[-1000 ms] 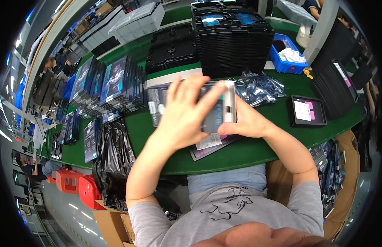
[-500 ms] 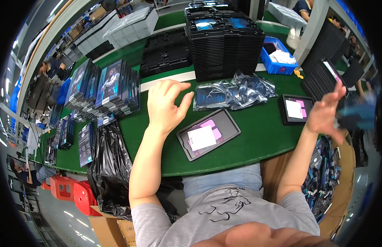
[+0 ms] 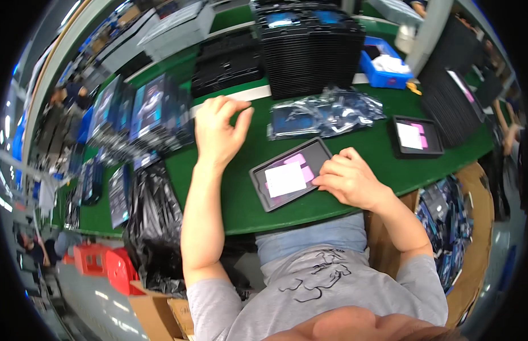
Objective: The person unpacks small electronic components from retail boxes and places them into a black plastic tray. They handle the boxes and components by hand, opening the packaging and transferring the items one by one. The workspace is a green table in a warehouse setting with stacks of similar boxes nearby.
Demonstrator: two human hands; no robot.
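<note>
A shallow black tray (image 3: 258,183) lies tilted on the green table in front of me. A white card (image 3: 285,179) and pink pieces (image 3: 305,172) lie in it. My right hand (image 3: 350,181) is at the tray's near right edge, its fingers bunched together. What they pinch, if anything, is hidden. To the left, my left hand (image 3: 219,129) is raised above the table, fingers bent, thumb apart, holding nothing. Beyond the tray lies a dark blue package (image 3: 292,118) beside crumpled clear plastic bags (image 3: 346,113).
At the back stand a tall stack of black trays (image 3: 312,68) and a blue bin (image 3: 389,78). Printed boxes (image 3: 156,111) are piled left, above a black plastic bag (image 3: 153,216). Another black tray (image 3: 417,149) sits right, above a carton (image 3: 471,227) of dark packages.
My right hand has come in from the far right, where a blurred blue thing was beside it, to the tray's edge. My left hand has barely moved.
</note>
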